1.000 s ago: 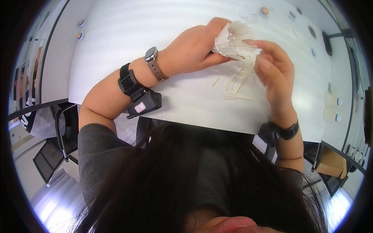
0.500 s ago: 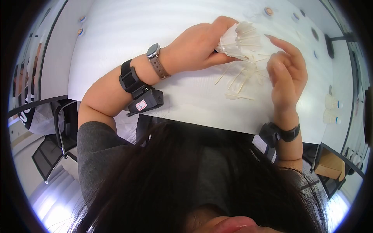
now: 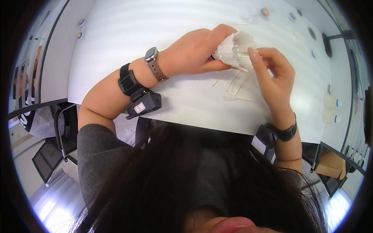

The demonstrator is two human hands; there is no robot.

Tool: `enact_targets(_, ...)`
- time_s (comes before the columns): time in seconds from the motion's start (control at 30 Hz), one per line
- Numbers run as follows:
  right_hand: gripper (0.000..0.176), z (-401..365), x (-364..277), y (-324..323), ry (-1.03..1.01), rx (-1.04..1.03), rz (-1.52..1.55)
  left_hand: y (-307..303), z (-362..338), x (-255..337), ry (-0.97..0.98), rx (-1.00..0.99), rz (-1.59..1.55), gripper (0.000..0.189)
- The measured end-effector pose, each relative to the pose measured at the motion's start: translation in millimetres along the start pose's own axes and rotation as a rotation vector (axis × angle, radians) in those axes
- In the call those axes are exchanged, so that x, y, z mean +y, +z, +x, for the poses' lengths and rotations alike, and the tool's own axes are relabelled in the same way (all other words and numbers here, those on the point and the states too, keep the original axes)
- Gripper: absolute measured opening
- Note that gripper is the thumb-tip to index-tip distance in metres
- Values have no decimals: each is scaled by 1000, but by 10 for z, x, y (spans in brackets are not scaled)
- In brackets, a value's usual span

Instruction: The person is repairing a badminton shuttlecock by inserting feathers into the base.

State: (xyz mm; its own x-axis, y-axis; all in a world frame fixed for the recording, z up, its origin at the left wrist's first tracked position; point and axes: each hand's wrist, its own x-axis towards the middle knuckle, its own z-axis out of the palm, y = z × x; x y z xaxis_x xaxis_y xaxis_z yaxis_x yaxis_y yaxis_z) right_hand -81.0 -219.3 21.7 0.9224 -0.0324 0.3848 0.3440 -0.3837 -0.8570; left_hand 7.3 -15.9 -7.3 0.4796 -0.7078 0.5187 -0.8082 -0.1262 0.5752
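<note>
My left hand point(image 3: 194, 52) is wrapped round a white feather shuttlecock point(image 3: 229, 52), its open skirt tipped towards the right. The palm and fingers hide most of its base. At the skirt's rim my right hand point(image 3: 276, 75) is closed in a pinch, thumb against forefinger, on one feather of the shuttlecock. Below both hands, several loose feathers point(image 3: 236, 98) with pale quills lie scattered on the white table point(image 3: 194, 97). The right hand covers part of that pile.
Two shuttlecocks point(image 3: 330, 101) lie by the table's right side. Round cork bases point(image 3: 265, 12) stand at the back, and two more bases point(image 3: 79, 35) sit at the far left. A cardboard box point(image 3: 329, 165) is below the table on the right.
My right hand has moved left to the skirt's rim and closed on a feather there. The shuttlecock in my left hand has come slightly down and left.
</note>
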Motion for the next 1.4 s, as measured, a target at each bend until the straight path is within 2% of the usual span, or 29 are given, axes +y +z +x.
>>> enact_targets(0.17,10,4,-21,-5,-36,8,-15,-20,40,23,77,62,40,53)
enact_targets(0.37,10,6,-27,-72,-112,-6,-28,-55,54,57,8,17,54,53)
enact_targets(0.5,28,22,-33,-118,-143,-26,-12,-73,49,65,-21,-24,45,55)
enact_targets(0.6,46,16,-40,-118,-195,-121,35,-63,43,57,-3,-11,-21,58)
enact_targets(0.7,56,23,-23,-118,-230,-200,45,-80,24,34,-5,-44,-34,59)
enact_targets(1.0,65,30,-75,-99,-298,-232,-48,-114,-6,-3,-5,-86,-124,55)
enact_targets(1.1,64,39,-114,-64,-321,-240,-32,-111,-14,-29,28,-65,-179,54)
enact_targets(1.23,54,23,-48,-48,-334,-153,-67,-151,-57,-16,35,16,-248,53)
enact_targets(1.4,39,46,-63,-49,-172,-165,-229,-163,-72,-14,4,168,-240,46)
